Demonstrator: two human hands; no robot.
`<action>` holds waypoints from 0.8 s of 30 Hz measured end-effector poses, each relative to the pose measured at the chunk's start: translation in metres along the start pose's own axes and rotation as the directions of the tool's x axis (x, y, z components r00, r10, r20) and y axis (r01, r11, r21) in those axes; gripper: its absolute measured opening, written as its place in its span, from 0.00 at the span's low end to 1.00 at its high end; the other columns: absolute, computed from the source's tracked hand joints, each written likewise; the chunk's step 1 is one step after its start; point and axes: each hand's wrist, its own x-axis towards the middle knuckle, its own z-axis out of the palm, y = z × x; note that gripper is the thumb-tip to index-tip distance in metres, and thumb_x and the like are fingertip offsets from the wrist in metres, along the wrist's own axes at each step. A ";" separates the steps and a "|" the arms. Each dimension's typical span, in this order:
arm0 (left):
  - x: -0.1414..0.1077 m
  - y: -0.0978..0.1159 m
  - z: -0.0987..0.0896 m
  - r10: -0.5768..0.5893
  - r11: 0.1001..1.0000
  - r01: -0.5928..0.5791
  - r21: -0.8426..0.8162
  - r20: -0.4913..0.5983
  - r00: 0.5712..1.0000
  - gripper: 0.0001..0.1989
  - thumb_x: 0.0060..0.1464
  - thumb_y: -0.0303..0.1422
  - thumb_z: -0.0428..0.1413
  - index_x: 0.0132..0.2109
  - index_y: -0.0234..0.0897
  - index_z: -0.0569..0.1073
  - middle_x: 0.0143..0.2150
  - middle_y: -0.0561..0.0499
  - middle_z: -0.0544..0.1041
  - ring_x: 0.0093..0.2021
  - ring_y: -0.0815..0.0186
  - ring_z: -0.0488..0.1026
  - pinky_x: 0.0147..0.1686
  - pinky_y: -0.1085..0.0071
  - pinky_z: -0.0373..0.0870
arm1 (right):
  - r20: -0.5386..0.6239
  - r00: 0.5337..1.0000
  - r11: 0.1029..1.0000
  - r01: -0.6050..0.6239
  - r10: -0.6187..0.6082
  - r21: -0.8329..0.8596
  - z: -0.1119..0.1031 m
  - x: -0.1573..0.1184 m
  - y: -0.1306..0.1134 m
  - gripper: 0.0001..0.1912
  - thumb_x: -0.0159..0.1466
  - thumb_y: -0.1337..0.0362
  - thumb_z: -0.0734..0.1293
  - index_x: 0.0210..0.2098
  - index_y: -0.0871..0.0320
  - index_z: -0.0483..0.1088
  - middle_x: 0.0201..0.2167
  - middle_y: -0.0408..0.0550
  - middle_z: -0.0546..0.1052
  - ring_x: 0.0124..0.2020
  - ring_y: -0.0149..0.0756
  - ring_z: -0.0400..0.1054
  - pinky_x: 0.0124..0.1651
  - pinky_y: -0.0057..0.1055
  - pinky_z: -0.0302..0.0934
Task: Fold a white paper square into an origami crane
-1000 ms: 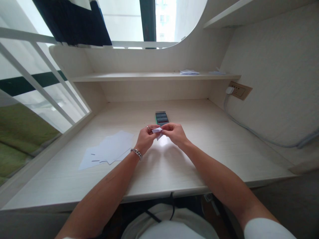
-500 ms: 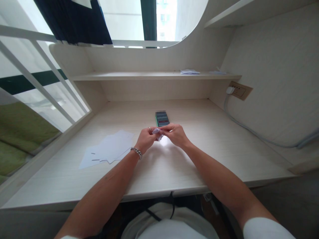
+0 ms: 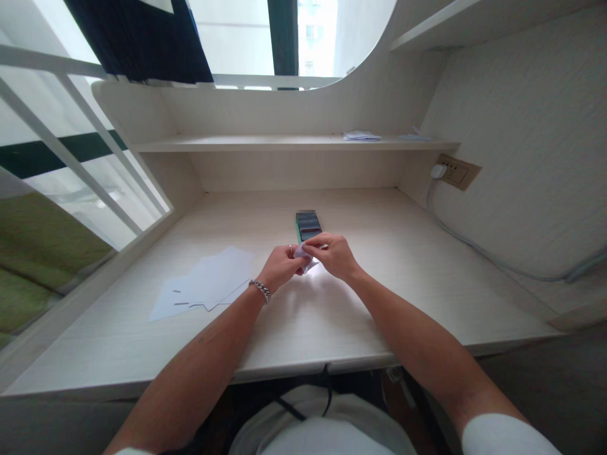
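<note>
Above the middle of the desk, my left hand grips a small folded piece of white paper. My right hand pinches the same paper from the other side, thumb and fingers at its upper edge. The fold's exact shape is partly hidden by the fingers. Just beyond both hands lies a phone with a dark lit screen and a green edge; its near end is covered by the hands. Left of my left forearm, several white paper sheets lie overlapping on the desk, a few with short dark marks.
A pale wooden desk spans the view. On the shelf at the back lies a small stack of folded papers. A wall socket at right holds a white plug with a grey cable running along the wall.
The folded paper has turned a little and shows more of itself below the fingers. My left hand has shifted slightly right, and my right fingers have moved on the paper.
</note>
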 end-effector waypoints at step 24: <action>0.001 0.005 -0.001 0.092 0.954 -0.159 -0.255 -0.257 0.962 0.17 0.39 0.31 0.67 0.40 0.32 0.81 0.31 0.47 0.81 0.30 0.65 0.76 0.31 0.69 0.74 | 0.119 0.959 0.867 -0.285 0.259 0.409 -0.002 0.004 -0.002 0.15 0.49 0.60 0.74 0.35 0.59 0.76 0.29 0.47 0.79 0.30 0.33 0.71 0.34 0.30 0.64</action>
